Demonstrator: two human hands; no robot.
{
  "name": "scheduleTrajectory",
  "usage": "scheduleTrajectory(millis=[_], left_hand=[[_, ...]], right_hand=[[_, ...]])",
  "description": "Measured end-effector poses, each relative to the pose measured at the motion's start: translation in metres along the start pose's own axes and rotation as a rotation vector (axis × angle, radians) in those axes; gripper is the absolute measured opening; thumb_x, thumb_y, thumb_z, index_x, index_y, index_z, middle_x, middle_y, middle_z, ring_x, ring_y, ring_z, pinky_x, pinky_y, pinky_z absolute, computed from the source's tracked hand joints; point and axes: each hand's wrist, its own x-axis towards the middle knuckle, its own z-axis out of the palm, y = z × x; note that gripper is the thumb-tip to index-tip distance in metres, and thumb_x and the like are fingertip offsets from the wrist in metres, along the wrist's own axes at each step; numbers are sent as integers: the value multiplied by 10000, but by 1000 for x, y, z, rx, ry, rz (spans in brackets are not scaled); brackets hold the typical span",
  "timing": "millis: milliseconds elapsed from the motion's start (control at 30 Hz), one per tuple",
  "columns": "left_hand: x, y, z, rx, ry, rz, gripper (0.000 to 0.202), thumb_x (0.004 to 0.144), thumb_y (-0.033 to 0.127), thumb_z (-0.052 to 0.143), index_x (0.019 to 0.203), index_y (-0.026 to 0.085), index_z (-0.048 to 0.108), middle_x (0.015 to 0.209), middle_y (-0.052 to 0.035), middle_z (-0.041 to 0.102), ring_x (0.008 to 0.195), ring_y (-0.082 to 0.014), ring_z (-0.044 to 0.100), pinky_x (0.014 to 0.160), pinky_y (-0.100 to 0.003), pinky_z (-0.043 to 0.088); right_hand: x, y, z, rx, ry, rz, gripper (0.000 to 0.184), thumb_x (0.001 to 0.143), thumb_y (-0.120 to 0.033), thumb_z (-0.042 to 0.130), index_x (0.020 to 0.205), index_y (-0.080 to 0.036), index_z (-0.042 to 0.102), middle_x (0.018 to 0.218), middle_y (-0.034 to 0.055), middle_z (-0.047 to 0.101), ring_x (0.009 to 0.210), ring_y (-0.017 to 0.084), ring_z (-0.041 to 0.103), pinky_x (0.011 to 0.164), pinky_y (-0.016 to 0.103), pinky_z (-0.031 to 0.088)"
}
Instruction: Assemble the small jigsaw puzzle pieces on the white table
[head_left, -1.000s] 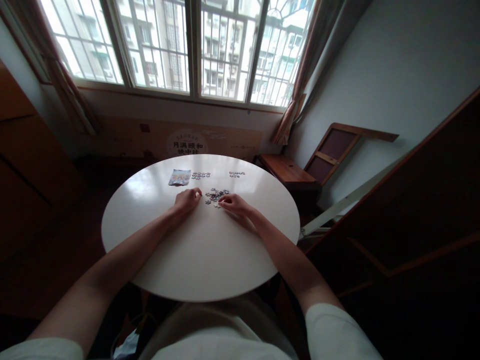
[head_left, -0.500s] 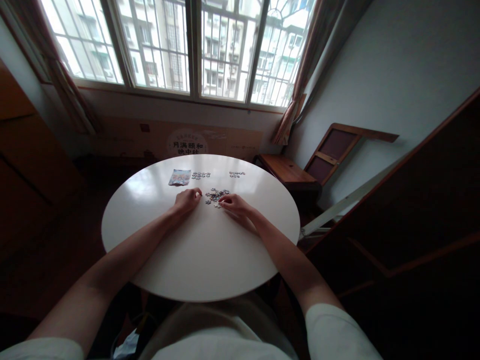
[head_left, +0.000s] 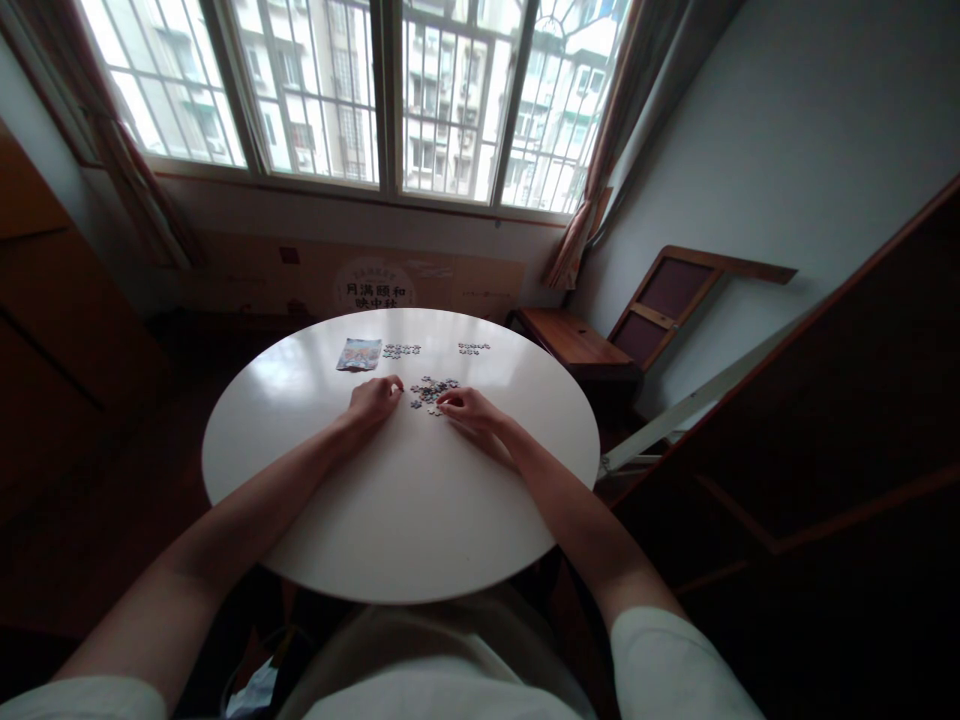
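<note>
A loose pile of jigsaw puzzle pieces [head_left: 433, 389] lies on the round white table [head_left: 397, 500] between my hands. My left hand [head_left: 375, 397] rests left of the pile, its fingers closed in a pinch with a small dark puzzle piece [head_left: 401, 388] showing at the tips. At the pile's right edge, my right hand [head_left: 466, 404] has thumb and finger pinched together; whatever is between them is too small to make out. Behind the pile are two groups of pieces laid in rows, a left group [head_left: 403, 351] and a right group [head_left: 474, 348]. A picture sheet [head_left: 359, 355] lies beside the left group.
A wooden chair [head_left: 577, 338] stands past the table's right side, against the wall. Dark wooden furniture [head_left: 810, 470] rises close on the right. Beyond the table, a printed cardboard panel [head_left: 435, 275] sits under the barred window [head_left: 442, 100]. An orange-brown cabinet [head_left: 60, 300] is at left.
</note>
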Motion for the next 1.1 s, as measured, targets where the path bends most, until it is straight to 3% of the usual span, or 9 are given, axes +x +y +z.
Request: scheduleTrajectory(millis=[1100], left_hand=[[-2,3,-3,5,-14,-13,326,834,353,435,1076,260,631,914,-42,685,806,-199,620,705,-264,433]], right_hand=[[-1,-2,0,16,-1,-5,278,765,-236,550,944,-82,697,717,33,624,611,86,487,569,187,343]])
